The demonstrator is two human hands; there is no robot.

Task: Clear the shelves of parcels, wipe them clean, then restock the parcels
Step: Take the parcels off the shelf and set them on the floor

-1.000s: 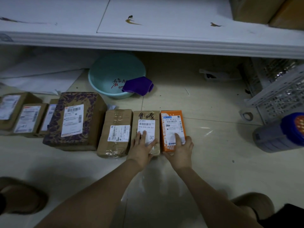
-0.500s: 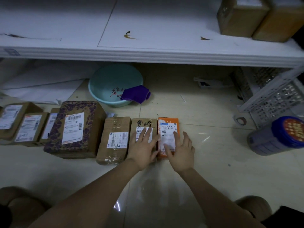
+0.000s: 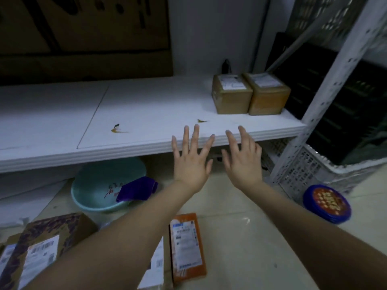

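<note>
Here, a purple cloth (image 3: 137, 189) lies in the teal basin (image 3: 92, 181); left hand (image 3: 191, 163) and right hand (image 3: 243, 164) hover, each grip spread.

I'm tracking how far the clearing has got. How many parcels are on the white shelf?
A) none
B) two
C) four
B: only the left parcel and the right parcel stand on the shelf, side by side at its right end.
</note>
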